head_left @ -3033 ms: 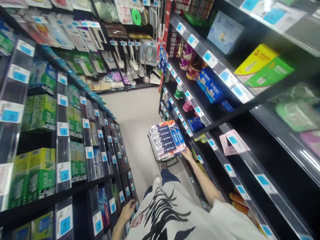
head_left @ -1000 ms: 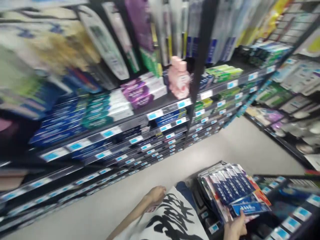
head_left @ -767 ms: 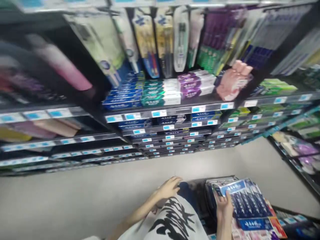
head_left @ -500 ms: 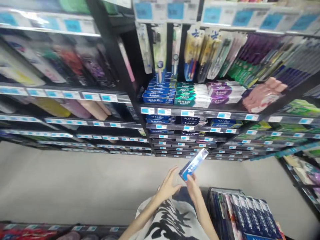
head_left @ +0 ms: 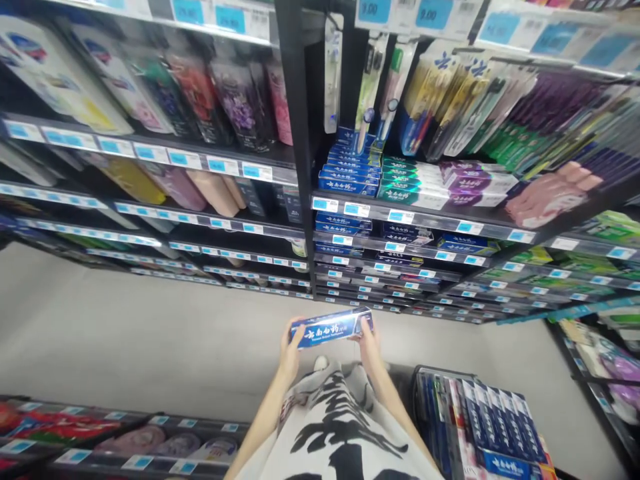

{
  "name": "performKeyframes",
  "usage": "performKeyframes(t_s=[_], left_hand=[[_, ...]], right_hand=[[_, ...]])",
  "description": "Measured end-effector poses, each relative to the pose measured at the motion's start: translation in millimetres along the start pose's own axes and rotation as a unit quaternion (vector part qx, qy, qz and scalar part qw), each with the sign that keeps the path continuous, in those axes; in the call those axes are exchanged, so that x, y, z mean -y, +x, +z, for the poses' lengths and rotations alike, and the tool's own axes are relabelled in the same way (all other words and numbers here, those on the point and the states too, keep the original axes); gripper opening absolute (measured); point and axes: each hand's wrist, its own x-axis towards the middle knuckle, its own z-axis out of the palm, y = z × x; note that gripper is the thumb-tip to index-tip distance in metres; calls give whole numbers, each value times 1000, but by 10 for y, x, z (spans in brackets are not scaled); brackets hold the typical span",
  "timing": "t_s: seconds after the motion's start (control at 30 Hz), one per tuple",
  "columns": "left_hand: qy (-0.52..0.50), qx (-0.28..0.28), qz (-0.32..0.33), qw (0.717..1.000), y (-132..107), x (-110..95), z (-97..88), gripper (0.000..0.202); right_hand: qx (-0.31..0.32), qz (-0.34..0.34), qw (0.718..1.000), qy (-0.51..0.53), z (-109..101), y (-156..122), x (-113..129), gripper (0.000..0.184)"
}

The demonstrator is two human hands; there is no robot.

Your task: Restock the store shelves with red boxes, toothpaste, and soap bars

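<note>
A blue toothpaste box (head_left: 327, 329) with white lettering is held in front of my body, nearly level, its right end slightly higher. My left hand (head_left: 291, 343) grips the left end, thumb over the front face. Around the right end, my right hand (head_left: 369, 339) is closed with its thumb near the corner. Blue toothpaste boxes of similar look (head_left: 349, 175) lie stacked on the shelf ahead, beside green boxes (head_left: 407, 187) and purple boxes (head_left: 473, 183).
Packaged toothbrushes (head_left: 435, 100) hang above the stacked boxes. Bottles (head_left: 235, 100) fill the shelves on the left. At my right stands a basket (head_left: 445, 371) packed with boxes and toothbrush packs. Behind me runs a low shelf (head_left: 187, 443) with goods. Grey floor (head_left: 150, 327) lies between.
My left hand has closed on the box's left end; before, it was apart from the box. The box has turned from steeply tilted to nearly level and moved left. The view has shifted.
</note>
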Motion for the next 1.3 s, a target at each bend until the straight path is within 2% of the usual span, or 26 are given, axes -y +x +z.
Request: performKeyframes(t_s=[0.07,0.2,0.5,0.87,1.1,1.2,1.3], left_hand=[[-45,-1,-40,998,20,-13,20,56],[-71,-13,-69,995,67,-45,69,60],[-51,28,-71,996,71,-91,74,56],[-44,11,-78,996,75,-46,-16,54],[-30,9,-82,996,47,-74,-47,54],[-38,5,-77,996,41,-63,-37,56],[-54,-15,-67,996,59,-41,-34,58]], right_hand=[[-20,-20,1000,-7,-22,-14,68,49],[-43,-23,999,-9,14,-94,101,47],[-54,-11,998,9,17,-151,96,45],[-10,102,995,1,-98,-168,200,62],[-1,129,992,-5,-149,-207,162,54],[7,124,992,-8,-178,-208,163,52],[35,100,994,-3,-226,-228,188,40]])
